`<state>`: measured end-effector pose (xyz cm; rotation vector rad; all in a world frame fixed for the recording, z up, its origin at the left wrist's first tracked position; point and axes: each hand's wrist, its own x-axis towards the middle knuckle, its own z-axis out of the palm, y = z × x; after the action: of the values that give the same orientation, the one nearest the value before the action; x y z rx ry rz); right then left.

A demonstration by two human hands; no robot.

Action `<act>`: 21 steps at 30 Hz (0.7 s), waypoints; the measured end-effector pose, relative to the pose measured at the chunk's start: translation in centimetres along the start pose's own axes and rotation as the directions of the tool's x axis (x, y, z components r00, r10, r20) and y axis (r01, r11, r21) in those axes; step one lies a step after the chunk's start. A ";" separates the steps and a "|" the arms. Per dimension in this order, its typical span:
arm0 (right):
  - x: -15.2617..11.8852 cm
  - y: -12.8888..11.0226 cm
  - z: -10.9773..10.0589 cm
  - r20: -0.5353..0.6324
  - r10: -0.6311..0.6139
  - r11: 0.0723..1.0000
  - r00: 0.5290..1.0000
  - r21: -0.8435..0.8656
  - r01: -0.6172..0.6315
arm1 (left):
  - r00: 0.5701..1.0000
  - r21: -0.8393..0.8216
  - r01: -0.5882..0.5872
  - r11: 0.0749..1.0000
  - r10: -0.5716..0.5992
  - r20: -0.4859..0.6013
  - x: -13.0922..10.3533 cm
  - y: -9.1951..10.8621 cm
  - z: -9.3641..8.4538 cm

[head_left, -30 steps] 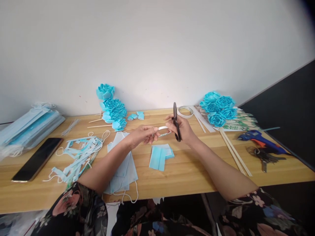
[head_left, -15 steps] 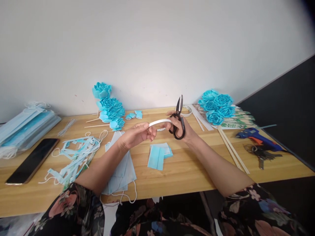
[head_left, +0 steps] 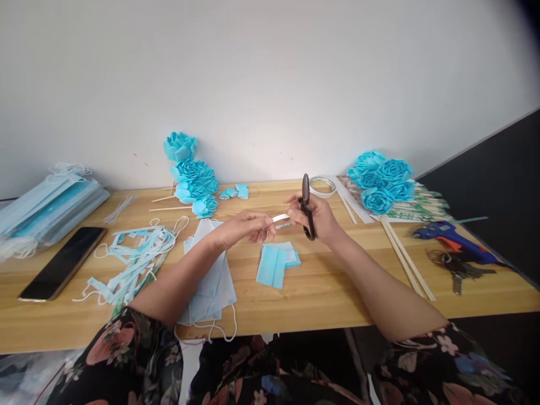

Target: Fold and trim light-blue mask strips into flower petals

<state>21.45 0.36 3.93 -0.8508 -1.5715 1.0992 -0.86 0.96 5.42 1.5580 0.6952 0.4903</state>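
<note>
My right hand (head_left: pixel 321 218) grips black scissors (head_left: pixel 307 206) with the blades pointing up and closed. My left hand (head_left: pixel 241 228) pinches one end of a short white strip (head_left: pixel 280 217) that reaches across to the scissors. Both hands hover above the wooden table (head_left: pixel 320 292). Just below them lies a small stack of cut blue mask pieces (head_left: pixel 275 262). Whole face masks (head_left: pixel 210 281) lie under my left forearm.
Blue fabric roses (head_left: pixel 192 175) stand at the back, more roses (head_left: pixel 382 181) on wooden sticks at right. A tape roll (head_left: pixel 322 185), glue gun (head_left: pixel 454 241), keys (head_left: pixel 453 268), chopsticks (head_left: pixel 407 259), mask trimmings (head_left: pixel 133 261), a phone (head_left: pixel 63 262) and a mask pile (head_left: pixel 44 208) surround the hands.
The scissors opened half a second ago and are now closed. The white strip between my hands looks shorter than before. My hands stayed in about the same place.
</note>
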 end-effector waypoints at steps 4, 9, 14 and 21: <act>0.1 0.0 0.2 -0.082 0.026 0.999 0.996 0.041 -0.022 | 1.000 -0.206 -0.027 0.978 0.026 -0.007 0.3 -0.9 -0.1; 0.4 -0.1 0.3 -0.154 0.059 0.989 0.986 0.144 -0.037 | 0.999 -0.390 -0.051 0.919 0.051 -0.010 0.6 -1.5 -0.1; 0.7 -0.1 -0.2 -0.183 0.062 0.997 0.981 -0.032 -0.069 | 0.992 -0.349 -0.090 0.933 0.052 -0.117 0.7 -1.2 -0.1; 1.0 -0.4 -2.4 -0.239 -0.094 0.820 0.967 -0.568 -0.060 | 0.946 -0.313 -0.170 0.934 0.066 -0.318 0.9 -0.9 -0.7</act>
<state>23.53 1.73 4.88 -1.3192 -1.6999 0.4569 -0.79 2.06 4.56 1.2155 0.7069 0.9069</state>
